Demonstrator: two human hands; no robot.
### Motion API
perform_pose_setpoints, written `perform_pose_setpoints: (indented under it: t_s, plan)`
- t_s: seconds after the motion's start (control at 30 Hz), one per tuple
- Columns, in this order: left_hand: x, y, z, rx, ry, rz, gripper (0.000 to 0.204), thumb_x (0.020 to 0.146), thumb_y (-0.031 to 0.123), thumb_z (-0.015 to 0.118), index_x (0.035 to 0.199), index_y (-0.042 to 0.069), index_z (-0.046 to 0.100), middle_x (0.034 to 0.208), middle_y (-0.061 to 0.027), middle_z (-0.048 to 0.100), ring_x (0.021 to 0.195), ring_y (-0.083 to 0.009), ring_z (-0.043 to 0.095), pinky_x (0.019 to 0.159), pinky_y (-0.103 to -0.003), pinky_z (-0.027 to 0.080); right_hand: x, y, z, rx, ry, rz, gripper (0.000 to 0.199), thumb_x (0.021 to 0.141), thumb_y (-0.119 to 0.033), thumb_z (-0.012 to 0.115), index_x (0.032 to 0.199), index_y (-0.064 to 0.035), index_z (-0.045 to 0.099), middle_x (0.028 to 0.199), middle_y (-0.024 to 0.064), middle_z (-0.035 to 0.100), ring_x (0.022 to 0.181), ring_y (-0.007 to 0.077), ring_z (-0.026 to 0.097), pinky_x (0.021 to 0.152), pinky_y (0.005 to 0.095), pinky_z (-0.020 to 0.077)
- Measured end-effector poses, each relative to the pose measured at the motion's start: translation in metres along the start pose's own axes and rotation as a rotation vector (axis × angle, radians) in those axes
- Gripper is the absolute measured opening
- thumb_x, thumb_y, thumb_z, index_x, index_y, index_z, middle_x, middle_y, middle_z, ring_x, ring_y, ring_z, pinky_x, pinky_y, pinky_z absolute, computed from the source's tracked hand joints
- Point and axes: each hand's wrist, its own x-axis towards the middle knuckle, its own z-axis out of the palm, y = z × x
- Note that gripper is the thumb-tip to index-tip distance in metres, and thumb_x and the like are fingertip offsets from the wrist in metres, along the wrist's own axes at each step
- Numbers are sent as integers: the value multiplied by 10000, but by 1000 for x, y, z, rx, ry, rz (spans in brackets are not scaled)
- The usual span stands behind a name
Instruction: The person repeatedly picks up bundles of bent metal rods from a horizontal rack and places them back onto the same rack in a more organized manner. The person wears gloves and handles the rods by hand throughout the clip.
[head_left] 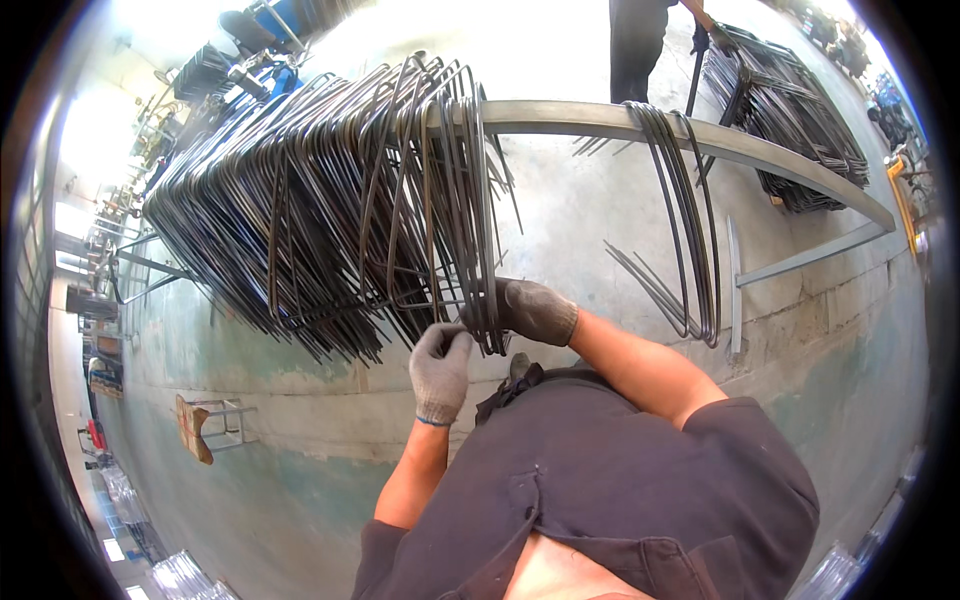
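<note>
- Stirrups (320, 210): a big bundle of bent steel hoops hangs on the rail (600, 122), up and left of both grips, its long axis along the rail.
- Right hand (535, 310): gloved grip closed on the nearest hoops' lower edge.
- Left hand (440, 365): fist closed just below, beside them.

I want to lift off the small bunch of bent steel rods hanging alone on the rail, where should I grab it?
Grip the small bunch of bent rods on its long hanging side, reaching from below the rail; the top hooks over it, so lift upward.
</note>
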Motion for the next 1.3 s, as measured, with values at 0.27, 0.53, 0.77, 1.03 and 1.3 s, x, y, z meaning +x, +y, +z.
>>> perform_pose_setpoints:
  t_s: [0.27,0.53,0.77,1.03,1.3]
  plan:
    - [88,33,32,-108,57,146,300,1088,203,744,1252,-46,711,1122,-92,744,1020,-168,671,919,-322,553,-11,-33,38,-156,359,43,674,1116,-416,693,1619,8,551,1347,96,757,1174,214,732,971,385,610]
    - [114,47,63,-499,-268,-176,283,1117,167,692,1323,-25,664,1097,-135,769,921,-281,783,817,-431,670,-21,-5,26,-647,437,280,391,979,-235,802,1305,-19,805,1056,95,846,901,171,766,839,362,609]
    - [123,37,100,-353,-492,-229,349,1067,138,764,1323,-59,631,1086,-170,771,924,-308,790,853,-475,675,-61,-41,28,-1091,544,356,345,990,-237,764,1257,-19,776,1081,167,836,1025,311,796,923,449,605]
    - [99,68,161,-415,-663,-328,394,983,5,812,1315,-63,610,1017,-150,736,880,-301,792,841,-478,713,-154,-119,26,-1640,1407,-706,569,880,-127,913,1402,-65,694,1308,198,740,1240,419,696,1088,500,570]
    - [76,70,254,-91,-965,-133,330,987,212,869,1155,-55,771,976,-158,813,843,-258,807,790,-403,665,-125,-190,-17,-1653,1653,-232,1091,873,-617,905,1676,-67,411,1710,298,465,1624,481,383,1338,633,299]
